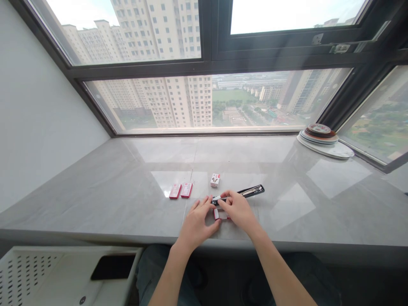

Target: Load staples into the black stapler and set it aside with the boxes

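Note:
A black stapler (251, 191) lies opened out on the grey stone sill (111, 199), its metal channel facing up. My right hand (237, 210) pinches its near end with curled fingers. My left hand (196, 221) rests beside it, fingertips at the same end. Under and between my hands lies a small red and white staple box (218, 213), partly hidden. Two red staple boxes (180, 190) lie side by side to the left. A small white and red box (215, 180) stands just behind the stapler.
A stack of round plates or discs (320, 137) sits at the sill's far right corner. A white perforated crate (63, 276) holding a dark phone (113, 267) stands below the sill at lower left. Large windows run behind the sill.

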`<state>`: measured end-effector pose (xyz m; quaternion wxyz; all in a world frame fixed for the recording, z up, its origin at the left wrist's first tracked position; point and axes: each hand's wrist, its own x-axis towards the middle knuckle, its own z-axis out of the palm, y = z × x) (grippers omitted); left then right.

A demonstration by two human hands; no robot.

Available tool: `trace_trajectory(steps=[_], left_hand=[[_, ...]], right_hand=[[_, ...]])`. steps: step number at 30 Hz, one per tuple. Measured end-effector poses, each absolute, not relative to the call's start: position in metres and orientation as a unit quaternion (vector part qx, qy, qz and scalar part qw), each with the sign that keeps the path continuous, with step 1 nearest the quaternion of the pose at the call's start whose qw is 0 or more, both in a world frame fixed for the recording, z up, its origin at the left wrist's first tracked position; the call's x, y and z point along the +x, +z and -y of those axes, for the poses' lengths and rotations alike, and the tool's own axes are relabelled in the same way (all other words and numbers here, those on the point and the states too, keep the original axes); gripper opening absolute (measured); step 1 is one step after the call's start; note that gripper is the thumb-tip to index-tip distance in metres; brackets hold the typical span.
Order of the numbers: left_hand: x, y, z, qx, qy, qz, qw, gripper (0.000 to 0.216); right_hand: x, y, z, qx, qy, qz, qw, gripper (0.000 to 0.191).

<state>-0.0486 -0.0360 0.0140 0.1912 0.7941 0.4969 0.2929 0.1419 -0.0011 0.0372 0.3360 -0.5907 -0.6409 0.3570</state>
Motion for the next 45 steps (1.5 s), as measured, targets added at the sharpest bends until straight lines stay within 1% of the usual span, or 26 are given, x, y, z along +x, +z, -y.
trace_trajectory(steps=[3,6,9,10,12,14,16,19,21,23,24,26,29,32,35,38,39,41,42,43,45], left_hand=[[-0.049,0.015,0.036,0.795,0.291,-0.496,0.192,0.033],[-0.048,0.016,0.036,0.796,0.29,-0.495,0.193,0.035],[-0.048,0.016,0.036,0.797,0.291,-0.492,0.196,0.04],[-0.048,0.015,0.036,0.797,0.292,-0.492,0.196,0.043],[-0.048,0.014,0.036,0.796,0.295,-0.492,0.194,0.045],[-0.048,0.012,0.035,0.795,0.298,-0.492,0.192,0.039],[-0.048,0.012,0.035,0.797,0.299,-0.49,0.19,0.032],[-0.05,0.015,0.037,0.799,0.299,-0.485,0.191,0.029],[-0.051,0.019,0.039,0.8,0.304,-0.481,0.19,0.033],[-0.051,0.024,0.041,0.789,0.323,-0.494,0.174,0.034],[-0.05,0.026,0.043,0.777,0.333,-0.509,0.161,0.028],[-0.047,0.027,0.045,0.755,0.34,-0.544,0.136,0.01],[-0.034,0.024,0.046,0.752,0.316,-0.566,0.123,0.023],[-0.018,0.019,0.047,0.752,0.305,-0.574,0.109,0.023],[-0.008,0.018,0.047,0.736,0.308,-0.595,0.097,0.024],[-0.003,0.019,0.046,0.727,0.323,-0.597,0.103,0.02],[-0.002,0.02,0.045,0.729,0.326,-0.593,0.102,0.019],[-0.001,0.019,0.044,0.737,0.327,-0.585,0.094,0.022],[-0.001,0.019,0.043,0.739,0.325,-0.583,0.089,0.023],[0.0,0.018,0.042,0.74,0.323,-0.584,0.087,0.024],[0.0,0.017,0.04,0.739,0.319,-0.586,0.089,0.022]], right_hand=[[0.133,0.038,-0.002,-0.572,0.354,0.648,0.358,0.02],[0.127,0.045,-0.004,-0.552,0.346,0.67,0.356,0.016],[0.127,0.053,-0.001,-0.554,0.309,0.685,0.358,0.016],[0.128,0.055,0.002,-0.555,0.293,0.695,0.35,0.015],[0.133,0.055,0.01,-0.55,0.272,0.727,0.308,0.011],[0.139,0.052,0.018,-0.549,0.255,0.755,0.253,0.006],[0.146,0.05,0.026,-0.557,0.243,0.763,0.22,0.006],[0.162,0.05,0.035,-0.554,0.262,0.758,0.223,0.011],[0.178,0.051,0.038,-0.559,0.274,0.741,0.251,0.015],[0.197,0.051,0.04,-0.599,0.261,0.706,0.275,0.021],[0.206,0.049,0.04,-0.623,0.251,0.687,0.276,0.023],[0.219,0.045,0.041,-0.653,0.246,0.669,0.256,0.028],[0.218,0.036,0.042,-0.632,0.274,0.686,0.233,0.029],[0.202,0.03,0.042,-0.597,0.284,0.707,0.251,0.027],[0.199,0.025,0.04,-0.597,0.287,0.699,0.27,0.028],[0.225,0.019,0.035,-0.635,0.332,0.639,0.28,0.032],[0.238,0.018,0.032,-0.65,0.357,0.607,0.287,0.036],[0.261,0.019,0.025,-0.654,0.415,0.546,0.32,0.053],[0.27,0.022,0.02,-0.637,0.445,0.527,0.343,0.061],[0.276,0.026,0.014,-0.611,0.47,0.52,0.367,0.065],[0.278,0.037,-0.001,-0.55,0.496,0.54,0.4,0.061]])
